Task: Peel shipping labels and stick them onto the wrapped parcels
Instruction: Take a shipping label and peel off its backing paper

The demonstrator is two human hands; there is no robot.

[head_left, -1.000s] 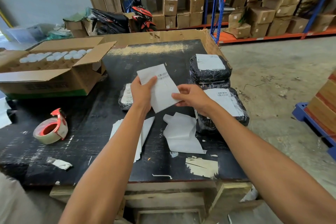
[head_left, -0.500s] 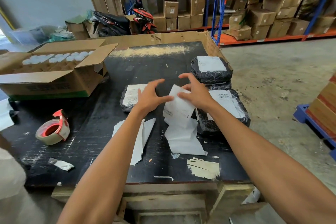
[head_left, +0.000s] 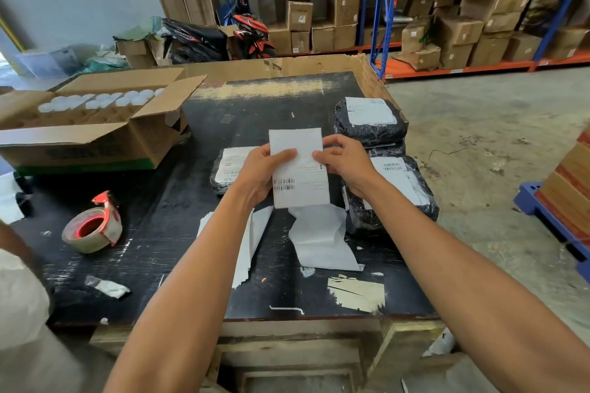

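A white shipping label [head_left: 298,179] with barcodes is held upright above the black table [head_left: 178,217]. My left hand [head_left: 260,169] pinches its left edge, thumb on the front. My right hand [head_left: 346,159] pinches its right edge. Behind my left hand lies a black wrapped parcel [head_left: 223,169] with a label on it. Two more labelled black parcels sit at the right: one far [head_left: 370,121], one near [head_left: 402,188]. Peeled white backing sheets [head_left: 322,239] and a stack of sheets [head_left: 252,233] lie on the table under my hands.
A tape roll with a red dispenser [head_left: 94,226] sits at the left. An open cardboard box [head_left: 95,124] of white caps stands at the back left. Paper scraps [head_left: 357,293] lie near the front edge. Shelves of cartons and a motorbike [head_left: 223,37] stand behind; a blue pallet [head_left: 549,217] at right.
Both hands went down to the table and picked up a label sheet; now they hold it raised and upright between them.
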